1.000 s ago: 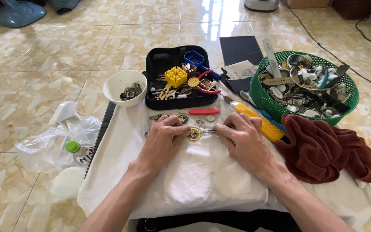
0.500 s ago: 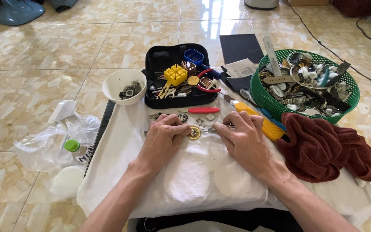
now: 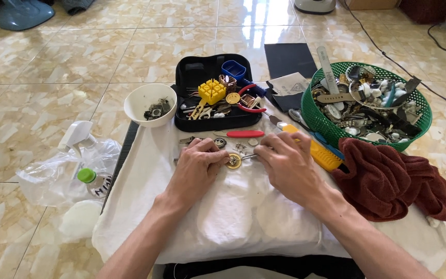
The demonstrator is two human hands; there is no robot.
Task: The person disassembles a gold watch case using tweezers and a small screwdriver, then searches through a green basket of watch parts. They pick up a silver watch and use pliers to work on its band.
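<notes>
Your left hand (image 3: 196, 166) pinches the gold watch case (image 3: 233, 161) against the white cloth (image 3: 223, 222), fingers curled tight. Your right hand (image 3: 287, 166), at its 3 o'clock, grips a thin metal tool (image 3: 249, 156), tip touching the case. Black tool case (image 3: 212, 95) sits at 12 o'clock, green basket (image 3: 370, 106) at 2.

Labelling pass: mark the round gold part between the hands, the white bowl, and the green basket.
round gold part (image 3: 233, 161), head view, centre of its face.
white bowl (image 3: 136, 98), head view, left rim.
green basket (image 3: 320, 122), head view, left wall.
</notes>
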